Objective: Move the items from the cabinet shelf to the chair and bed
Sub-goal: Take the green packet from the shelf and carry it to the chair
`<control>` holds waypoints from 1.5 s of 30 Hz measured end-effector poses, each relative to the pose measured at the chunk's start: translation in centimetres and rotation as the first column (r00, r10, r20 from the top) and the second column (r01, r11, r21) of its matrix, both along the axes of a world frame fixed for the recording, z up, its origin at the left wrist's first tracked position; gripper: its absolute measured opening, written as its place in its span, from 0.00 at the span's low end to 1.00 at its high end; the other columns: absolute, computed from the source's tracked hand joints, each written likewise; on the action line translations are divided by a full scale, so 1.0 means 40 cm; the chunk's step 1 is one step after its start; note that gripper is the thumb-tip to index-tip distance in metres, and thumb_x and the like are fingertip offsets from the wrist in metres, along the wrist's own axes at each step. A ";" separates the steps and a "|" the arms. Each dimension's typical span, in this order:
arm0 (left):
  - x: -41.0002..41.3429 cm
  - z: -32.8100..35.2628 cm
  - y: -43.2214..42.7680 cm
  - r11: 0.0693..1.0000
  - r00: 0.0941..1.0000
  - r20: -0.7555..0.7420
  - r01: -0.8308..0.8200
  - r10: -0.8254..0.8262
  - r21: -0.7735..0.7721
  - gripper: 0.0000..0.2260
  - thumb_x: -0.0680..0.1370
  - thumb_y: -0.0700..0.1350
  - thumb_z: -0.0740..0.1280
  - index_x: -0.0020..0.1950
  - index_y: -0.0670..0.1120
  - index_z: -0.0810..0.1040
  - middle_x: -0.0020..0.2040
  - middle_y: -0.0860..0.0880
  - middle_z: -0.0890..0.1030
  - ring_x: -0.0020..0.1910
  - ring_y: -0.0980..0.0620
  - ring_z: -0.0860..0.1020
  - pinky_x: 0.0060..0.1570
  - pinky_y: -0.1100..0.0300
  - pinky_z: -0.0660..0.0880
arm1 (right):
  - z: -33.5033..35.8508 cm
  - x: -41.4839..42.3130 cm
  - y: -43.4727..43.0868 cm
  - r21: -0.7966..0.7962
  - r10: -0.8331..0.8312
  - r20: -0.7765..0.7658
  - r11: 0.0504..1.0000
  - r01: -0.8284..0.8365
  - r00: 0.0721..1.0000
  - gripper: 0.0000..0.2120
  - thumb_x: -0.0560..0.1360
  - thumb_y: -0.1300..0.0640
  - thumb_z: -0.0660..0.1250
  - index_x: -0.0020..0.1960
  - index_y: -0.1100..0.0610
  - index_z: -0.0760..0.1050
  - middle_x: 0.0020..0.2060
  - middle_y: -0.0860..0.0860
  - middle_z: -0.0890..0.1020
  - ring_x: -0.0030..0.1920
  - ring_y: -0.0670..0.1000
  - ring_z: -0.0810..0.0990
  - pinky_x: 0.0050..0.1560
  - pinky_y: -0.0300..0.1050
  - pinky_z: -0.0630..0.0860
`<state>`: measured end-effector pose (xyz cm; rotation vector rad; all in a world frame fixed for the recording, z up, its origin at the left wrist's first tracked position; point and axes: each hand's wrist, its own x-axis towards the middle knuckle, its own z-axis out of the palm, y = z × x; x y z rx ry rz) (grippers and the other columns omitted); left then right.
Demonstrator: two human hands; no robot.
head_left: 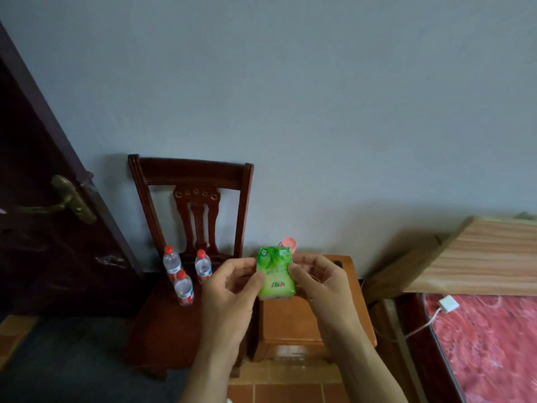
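A green tissue pack is held up in front of me by both hands, above the small wooden cabinet. My left hand pinches its left edge and my right hand grips its right edge. Three clear water bottles with red caps stand upright on the seat of the dark wooden chair to the left. The bed with a red cover lies at the lower right.
A dark door with a brass handle is at the left. A pink round object sits at the cabinet's back edge. A white charger and cable lie on the bed's corner beside the wooden headboard. Tiled floor is below.
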<state>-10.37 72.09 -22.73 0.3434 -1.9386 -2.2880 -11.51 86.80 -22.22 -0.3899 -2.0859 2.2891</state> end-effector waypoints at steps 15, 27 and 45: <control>-0.337 -0.238 -0.180 0.993 0.978 0.177 -0.106 0.114 -0.053 0.09 0.73 0.34 0.74 0.45 0.47 0.86 0.42 0.51 0.87 0.44 0.53 0.85 0.43 0.61 0.81 | -0.219 -0.347 -0.173 -0.069 0.117 0.180 0.992 -0.106 0.977 0.08 0.77 0.70 0.69 0.53 0.62 0.82 0.43 0.60 0.84 0.45 0.56 0.84 0.49 0.53 0.83; -0.543 -0.638 -0.172 0.951 0.952 0.232 -0.130 0.198 -0.280 0.06 0.73 0.35 0.75 0.47 0.44 0.84 0.41 0.52 0.86 0.43 0.58 0.84 0.40 0.65 0.80 | -0.665 -0.566 -0.178 -0.061 0.130 0.303 0.991 -0.117 0.944 0.08 0.75 0.71 0.70 0.50 0.60 0.81 0.44 0.56 0.86 0.46 0.55 0.86 0.45 0.47 0.83; -0.608 -1.194 -0.191 0.950 0.871 0.448 -0.060 0.200 -0.307 0.04 0.75 0.39 0.73 0.48 0.46 0.84 0.43 0.50 0.87 0.44 0.55 0.85 0.45 0.59 0.82 | -1.183 -0.658 -0.211 0.174 0.122 0.528 0.953 -0.247 0.841 0.07 0.76 0.65 0.73 0.52 0.56 0.81 0.46 0.52 0.87 0.48 0.51 0.88 0.47 0.44 0.84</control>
